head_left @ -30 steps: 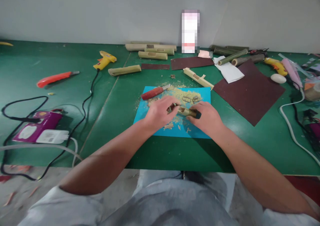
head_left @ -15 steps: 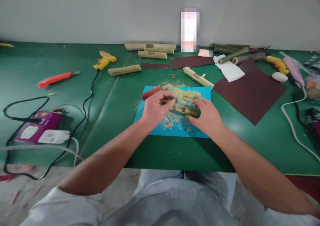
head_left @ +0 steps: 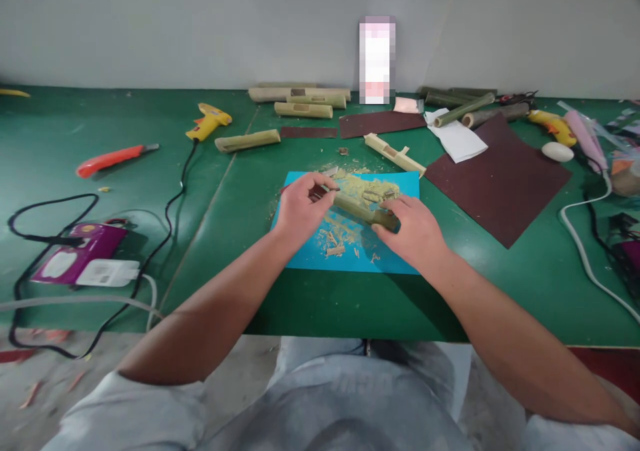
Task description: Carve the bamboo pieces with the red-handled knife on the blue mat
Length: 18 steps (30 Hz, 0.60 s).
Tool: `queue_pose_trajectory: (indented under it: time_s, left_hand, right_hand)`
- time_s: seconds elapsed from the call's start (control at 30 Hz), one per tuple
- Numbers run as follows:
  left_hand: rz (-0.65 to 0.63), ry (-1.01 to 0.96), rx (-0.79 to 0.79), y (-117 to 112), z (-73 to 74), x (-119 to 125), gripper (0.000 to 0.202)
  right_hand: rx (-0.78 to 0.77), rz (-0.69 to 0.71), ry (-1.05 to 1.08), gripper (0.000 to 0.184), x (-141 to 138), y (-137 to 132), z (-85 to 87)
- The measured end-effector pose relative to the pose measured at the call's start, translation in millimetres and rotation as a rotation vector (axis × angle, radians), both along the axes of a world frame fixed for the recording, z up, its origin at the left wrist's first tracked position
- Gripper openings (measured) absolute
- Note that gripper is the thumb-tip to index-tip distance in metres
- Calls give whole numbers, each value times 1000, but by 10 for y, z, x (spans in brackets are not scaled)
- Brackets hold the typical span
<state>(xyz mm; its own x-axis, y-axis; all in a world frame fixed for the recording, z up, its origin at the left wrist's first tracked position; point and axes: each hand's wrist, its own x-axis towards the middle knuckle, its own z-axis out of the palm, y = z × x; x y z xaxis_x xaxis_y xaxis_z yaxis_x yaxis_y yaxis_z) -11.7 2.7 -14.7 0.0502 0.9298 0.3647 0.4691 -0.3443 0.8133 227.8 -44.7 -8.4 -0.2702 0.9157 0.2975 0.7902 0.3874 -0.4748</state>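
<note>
Fingers of the right hand (head_left: 413,228) are clenching around the lower right end of a stick (head_left: 361,210), a slim, round length of olive-green bamboo with a smooth skin. It is slanting up and to the left just above a blue sheet (head_left: 305,254) in the middle of the bench (head_left: 235,198). The left hand (head_left: 300,208) is curling at the stick's upper left end, thumb touching it. Whether those fingers are grasping the stick or something under the palm, I cannot tell. A grey blade (head_left: 331,170) is poking out just beyond the knuckles.

Pale yellow shavings (head_left: 373,188), fine dust mixed with short curled chips, are heaping on the sheet's far half and scattering under the stick.

The bench is wearing a flat green mat. A large brown sandpaper (head_left: 500,184) sheet, matte and gritty, is lying to the right of the blue sheet. Behind it, a folded white paper (head_left: 457,143) is resting near the wall. Hollow tubes (head_left: 300,94) of tan and green bamboo are lining up at the back, some with rectangular notches cut in them. A yellow glue gun (head_left: 207,121) is lying to the left, its black cord (head_left: 183,171) looping toward a glossy purple box (head_left: 75,258). An orange cutter (head_left: 113,158) with a plastic handle is lying farther left.
</note>
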Motion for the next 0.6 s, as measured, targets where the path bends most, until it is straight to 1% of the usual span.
queue_pose_trajectory:
  time_s: [0.07,0.13,0.27,0.37,0.47,0.6]
  left_hand:
    - [-7,42,7,11,-4,-12,9]
    - [-5,40,9,9,8,-8,9]
    - [30,19,42,-23,68,6,16]
    - [33,70,69,-27,96,-2,15]
    - [35,47,31,8,70,-16,12]
    - [26,-73,-56,59,5,-24,12]
  right_hand:
    - [-16,1,-4,28,-2,1,-5]
    - [-24,-2,-8,26,-5,0,-6]
    - [-50,-8,-22,22,-8,-5,5]
    - [-52,-5,-35,18,-4,-2,7]
    - [-17,-10,-16,19,6,7,-8]
    - [14,-7,18,23,17,16,-32]
